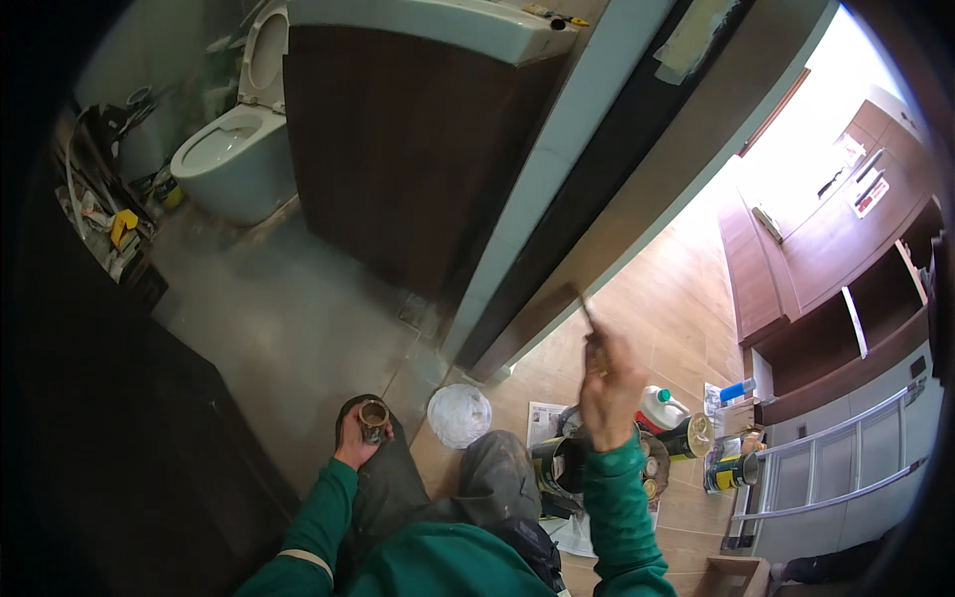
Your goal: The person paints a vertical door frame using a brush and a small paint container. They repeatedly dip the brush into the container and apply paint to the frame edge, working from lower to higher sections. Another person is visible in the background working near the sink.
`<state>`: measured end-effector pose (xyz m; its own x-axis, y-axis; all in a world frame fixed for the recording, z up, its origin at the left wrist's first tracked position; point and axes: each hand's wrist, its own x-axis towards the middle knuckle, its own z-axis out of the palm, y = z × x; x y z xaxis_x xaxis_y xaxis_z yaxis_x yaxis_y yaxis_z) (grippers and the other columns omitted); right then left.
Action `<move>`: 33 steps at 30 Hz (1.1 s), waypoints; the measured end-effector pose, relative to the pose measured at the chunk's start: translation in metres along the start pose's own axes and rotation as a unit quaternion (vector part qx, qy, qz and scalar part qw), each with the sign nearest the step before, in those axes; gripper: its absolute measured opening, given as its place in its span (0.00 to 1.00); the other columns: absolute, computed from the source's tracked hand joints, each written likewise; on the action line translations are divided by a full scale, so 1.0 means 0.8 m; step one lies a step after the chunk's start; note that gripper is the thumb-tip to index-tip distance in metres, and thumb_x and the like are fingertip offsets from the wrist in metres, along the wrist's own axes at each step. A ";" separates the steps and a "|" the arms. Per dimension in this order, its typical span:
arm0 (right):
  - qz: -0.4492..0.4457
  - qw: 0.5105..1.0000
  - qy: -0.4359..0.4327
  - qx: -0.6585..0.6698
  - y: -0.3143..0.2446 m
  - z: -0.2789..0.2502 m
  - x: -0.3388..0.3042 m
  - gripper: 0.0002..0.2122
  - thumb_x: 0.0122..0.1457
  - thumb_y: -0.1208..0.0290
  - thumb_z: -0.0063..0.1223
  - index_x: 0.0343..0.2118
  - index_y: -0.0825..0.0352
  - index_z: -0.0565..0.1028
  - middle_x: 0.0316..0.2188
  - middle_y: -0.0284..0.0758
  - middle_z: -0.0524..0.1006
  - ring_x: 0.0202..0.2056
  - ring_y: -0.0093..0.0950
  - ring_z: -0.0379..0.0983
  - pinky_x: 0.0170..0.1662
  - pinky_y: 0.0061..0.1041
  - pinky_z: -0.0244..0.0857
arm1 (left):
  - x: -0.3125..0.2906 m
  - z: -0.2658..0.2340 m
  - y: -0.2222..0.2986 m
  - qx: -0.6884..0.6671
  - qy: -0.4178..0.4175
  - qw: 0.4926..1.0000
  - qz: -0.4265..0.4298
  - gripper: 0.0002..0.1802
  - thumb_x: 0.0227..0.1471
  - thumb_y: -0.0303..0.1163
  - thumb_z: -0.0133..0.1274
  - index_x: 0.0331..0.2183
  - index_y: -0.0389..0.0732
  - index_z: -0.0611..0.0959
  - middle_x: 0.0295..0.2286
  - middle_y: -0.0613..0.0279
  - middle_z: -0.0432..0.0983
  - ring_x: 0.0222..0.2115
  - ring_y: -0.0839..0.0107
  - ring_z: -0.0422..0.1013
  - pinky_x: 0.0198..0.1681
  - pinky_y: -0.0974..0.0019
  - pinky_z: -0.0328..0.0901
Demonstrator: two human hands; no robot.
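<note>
My left hand (356,438), resting by my left knee, is wrapped round a small open tin (374,418) with brown stuff inside. My right hand (612,383) is raised in front of the door frame and closed on a slim paintbrush (586,306). The brush's tip is at the edge of the frame's brown face (637,189), low down; blur hides whether it touches. A dark strip (587,189) and a pale strip (542,179) run beside that face.
A white plastic-wrapped round thing (459,416) stands by my knees. To the right are paint cans (688,436), a jug with a green cap (661,408) and newspaper (543,420). A ladder (846,443) lies farther right. A toilet (234,159) and dark vanity (398,139) stand far left.
</note>
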<state>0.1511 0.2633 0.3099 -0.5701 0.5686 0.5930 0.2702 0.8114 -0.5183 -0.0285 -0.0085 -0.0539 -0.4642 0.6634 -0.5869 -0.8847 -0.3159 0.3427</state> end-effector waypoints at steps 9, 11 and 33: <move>-0.024 0.989 0.147 0.021 -0.072 -0.106 0.029 0.14 0.60 0.84 0.50 0.48 0.74 0.77 0.38 0.43 0.81 0.39 0.31 0.80 0.43 0.28 0.73 | 0.006 0.012 0.014 0.016 -0.030 0.999 0.013 0.24 0.64 0.46 0.33 0.35 0.39 0.79 0.28 0.54 0.78 0.25 0.58 0.74 0.30 0.54 0.69; 0.050 0.981 0.119 0.143 -0.057 -0.094 -0.013 0.13 0.59 0.84 0.51 0.48 0.76 0.77 0.38 0.43 0.81 0.39 0.30 0.80 0.44 0.27 0.74 | 0.009 0.009 0.010 0.037 -0.038 0.998 0.033 0.24 0.65 0.46 0.34 0.36 0.39 0.79 0.28 0.54 0.78 0.25 0.58 0.75 0.30 0.53 0.69; 0.057 0.997 -0.043 0.011 0.014 -0.024 -0.001 0.10 0.55 0.78 0.53 0.40 0.71 0.79 0.31 0.47 0.80 0.33 0.43 0.80 0.39 0.32 0.71 | 0.010 0.001 0.007 0.038 -0.035 0.998 0.043 0.24 0.64 0.47 0.35 0.36 0.39 0.78 0.26 0.54 0.77 0.25 0.57 0.74 0.31 0.53 0.69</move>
<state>0.1695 0.2751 0.3156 -0.6016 0.6424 0.4748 0.3206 0.7386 -0.5931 -0.0372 -0.0042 -0.0562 -0.5313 0.6831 -0.5011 -0.8352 -0.3230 0.4451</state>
